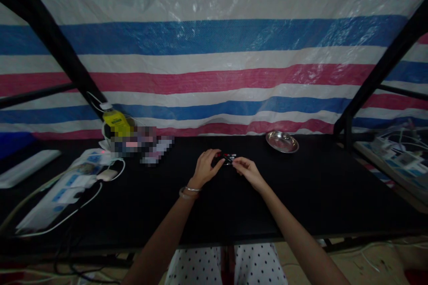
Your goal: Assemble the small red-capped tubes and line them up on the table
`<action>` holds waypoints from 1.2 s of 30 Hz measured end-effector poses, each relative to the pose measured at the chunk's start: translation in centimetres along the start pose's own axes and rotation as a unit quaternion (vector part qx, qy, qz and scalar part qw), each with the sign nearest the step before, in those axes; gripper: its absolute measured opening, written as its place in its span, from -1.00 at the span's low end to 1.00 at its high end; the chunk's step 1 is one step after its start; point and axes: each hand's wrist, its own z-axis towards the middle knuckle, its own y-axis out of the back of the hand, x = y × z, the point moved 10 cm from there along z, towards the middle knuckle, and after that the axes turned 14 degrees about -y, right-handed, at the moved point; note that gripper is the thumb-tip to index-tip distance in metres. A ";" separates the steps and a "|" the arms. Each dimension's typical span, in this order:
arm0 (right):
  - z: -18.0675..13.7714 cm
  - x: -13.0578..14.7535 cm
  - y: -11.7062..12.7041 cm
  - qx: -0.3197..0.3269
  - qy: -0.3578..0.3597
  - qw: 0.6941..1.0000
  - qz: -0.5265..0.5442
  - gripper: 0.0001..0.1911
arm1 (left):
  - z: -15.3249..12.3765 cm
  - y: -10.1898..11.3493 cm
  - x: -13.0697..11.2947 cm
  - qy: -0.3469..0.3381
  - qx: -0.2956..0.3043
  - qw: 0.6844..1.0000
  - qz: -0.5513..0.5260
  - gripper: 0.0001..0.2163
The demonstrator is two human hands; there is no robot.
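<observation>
Several small, slim pieces (229, 156) in black, red and shiny silver lie together between my hands, on or just above the black table. They look like pens, but they are too small and dim to be certain. My left hand (205, 168), with bangles at the wrist, curves its fingers and thumb around the left ends. From the other side, my right hand (248, 171) pinches at the silver right ends with thumb and fingertips. My fingers partly cover the pieces.
A round shiny metal dish (282, 142) sits at the back right of the black table (230, 209). Power strips (68, 182) with cables lie on the left, near a yellow bottle (117, 121). Black frame posts and a striped sheet (214, 38) stand behind.
</observation>
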 end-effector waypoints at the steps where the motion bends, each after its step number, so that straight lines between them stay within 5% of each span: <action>1: 0.2 -0.8 -0.2 0.024 -0.045 0.996 0.071 -0.67 | -0.1 0.2 0.1 0.001 -0.012 1.000 -0.001 -0.74; 4: 0.2 -2.3 -1.0 0.071 -0.130 0.972 0.184 -0.60 | -0.3 0.3 0.6 0.013 -0.023 1.000 0.000 -0.75; 6: 0.1 -2.5 -1.1 0.066 -0.131 0.976 0.159 -0.63 | -0.3 -0.1 1.0 0.025 -0.005 1.000 0.009 -0.79; 10: -0.5 0.0 -0.7 -0.014 0.019 0.997 -0.076 -0.79 | -0.3 -1.2 1.9 0.054 0.044 0.997 0.041 -0.85; 14: -1.8 2.0 -1.7 -0.066 0.159 0.937 -0.303 -0.91 | -0.8 -0.7 3.5 0.102 0.032 0.992 0.069 -0.84; 18: -1.8 1.5 -2.0 -0.073 0.167 0.900 -0.395 -0.90 | -1.2 -0.1 4.7 0.128 0.014 0.988 0.082 -0.87; 29: -1.4 1.2 -1.0 -0.113 0.136 0.896 -0.407 -0.88 | -1.1 -2.0 3.6 0.086 0.096 0.990 0.059 -0.83; 36: -1.4 1.8 0.6 -0.173 0.145 0.900 -0.372 -0.80 | -0.9 -1.5 3.5 0.088 0.075 0.993 0.035 -0.69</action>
